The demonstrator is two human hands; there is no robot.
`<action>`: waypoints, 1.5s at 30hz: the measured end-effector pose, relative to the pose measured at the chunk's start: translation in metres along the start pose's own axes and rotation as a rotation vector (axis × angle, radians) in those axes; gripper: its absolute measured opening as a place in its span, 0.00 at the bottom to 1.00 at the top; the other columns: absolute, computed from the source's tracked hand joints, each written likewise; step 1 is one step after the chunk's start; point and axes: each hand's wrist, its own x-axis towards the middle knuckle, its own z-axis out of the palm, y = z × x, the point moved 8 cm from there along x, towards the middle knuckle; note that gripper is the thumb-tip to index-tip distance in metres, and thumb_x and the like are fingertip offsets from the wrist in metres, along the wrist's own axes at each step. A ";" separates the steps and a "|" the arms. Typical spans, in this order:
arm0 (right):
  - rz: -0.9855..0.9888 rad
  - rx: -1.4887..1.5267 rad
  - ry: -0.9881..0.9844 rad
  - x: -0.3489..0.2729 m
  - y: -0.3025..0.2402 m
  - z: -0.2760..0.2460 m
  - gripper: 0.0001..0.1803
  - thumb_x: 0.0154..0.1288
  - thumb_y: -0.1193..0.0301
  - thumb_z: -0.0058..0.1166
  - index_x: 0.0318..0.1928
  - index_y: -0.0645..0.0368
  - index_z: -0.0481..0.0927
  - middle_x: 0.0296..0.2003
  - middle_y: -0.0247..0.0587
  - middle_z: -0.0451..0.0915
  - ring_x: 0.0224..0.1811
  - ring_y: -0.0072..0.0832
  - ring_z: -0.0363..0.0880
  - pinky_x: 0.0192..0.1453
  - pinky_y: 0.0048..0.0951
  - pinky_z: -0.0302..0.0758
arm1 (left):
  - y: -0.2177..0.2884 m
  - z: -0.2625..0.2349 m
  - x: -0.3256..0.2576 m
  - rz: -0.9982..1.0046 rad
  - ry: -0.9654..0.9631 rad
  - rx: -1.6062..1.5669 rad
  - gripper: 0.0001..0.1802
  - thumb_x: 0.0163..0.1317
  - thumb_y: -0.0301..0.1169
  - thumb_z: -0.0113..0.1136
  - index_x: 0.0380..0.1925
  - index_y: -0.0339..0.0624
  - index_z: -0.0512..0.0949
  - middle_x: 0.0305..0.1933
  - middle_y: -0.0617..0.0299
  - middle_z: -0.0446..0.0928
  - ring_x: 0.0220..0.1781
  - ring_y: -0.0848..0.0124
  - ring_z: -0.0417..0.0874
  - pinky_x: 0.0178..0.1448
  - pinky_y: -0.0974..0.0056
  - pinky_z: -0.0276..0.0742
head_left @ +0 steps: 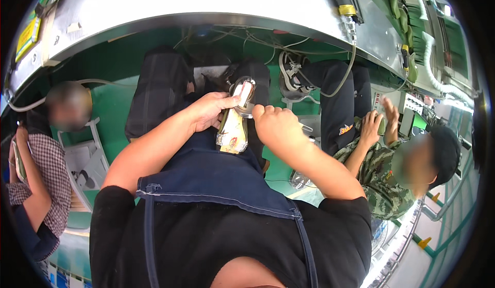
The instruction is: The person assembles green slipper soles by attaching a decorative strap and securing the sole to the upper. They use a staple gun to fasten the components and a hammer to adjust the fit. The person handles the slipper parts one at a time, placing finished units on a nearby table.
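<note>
Above my lap I hold a long, narrow object [234,136] with a yellowish, patterned, worn-looking lower end and dark sides. Its far end shows a white and reddish piece [244,92] with a shiny rim around it. My left hand [210,112] is closed on the object from the left, the thumb pressed on its upper part. On the other side, my right hand [276,125] is a fist beside a shiny curved metal piece [245,115] that lies across the object. Whatever the right fist grips is mostly hidden by the fingers.
Beyond my knees runs a metal workbench [206,2], with a black and yellow air tool [346,4] and hose at its edge. Cables [258,38] hang beneath. A co-worker in camouflage [376,174] sits close at right; another in a checked shirt [51,159] sits at left near a stool [85,159].
</note>
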 end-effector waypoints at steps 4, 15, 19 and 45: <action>-0.018 0.481 -0.431 0.000 0.050 -0.043 0.13 0.69 0.74 0.56 0.51 0.64 0.76 0.35 0.60 0.85 0.43 0.57 0.87 0.47 0.51 0.81 | 0.000 0.003 -0.001 0.036 0.063 0.121 0.26 0.78 0.43 0.58 0.67 0.39 0.73 0.52 0.60 0.84 0.50 0.67 0.88 0.52 0.51 0.88; 0.531 0.075 0.774 0.109 0.338 -0.153 0.27 0.72 0.64 0.60 0.65 0.68 0.74 0.52 0.63 0.85 0.51 0.57 0.86 0.56 0.47 0.79 | 0.007 0.015 -0.002 0.227 0.102 0.183 0.23 0.82 0.37 0.54 0.68 0.34 0.73 0.56 0.56 0.84 0.55 0.71 0.84 0.63 0.63 0.79; 0.416 0.401 0.701 0.152 0.338 -0.133 0.38 0.69 0.56 0.65 0.70 0.66 0.69 0.62 0.70 0.78 0.66 0.62 0.75 0.70 0.50 0.71 | 0.003 0.004 -0.001 0.220 0.148 0.216 0.21 0.82 0.37 0.53 0.66 0.34 0.75 0.56 0.58 0.84 0.54 0.72 0.84 0.62 0.64 0.80; 0.261 1.339 -0.404 -0.040 0.066 0.000 0.18 0.51 0.77 0.69 0.43 0.70 0.82 0.33 0.31 0.82 0.34 0.17 0.75 0.40 0.26 0.76 | 0.006 0.006 -0.007 0.256 0.123 0.277 0.27 0.81 0.40 0.54 0.69 0.30 0.71 0.60 0.54 0.82 0.59 0.71 0.82 0.67 0.63 0.76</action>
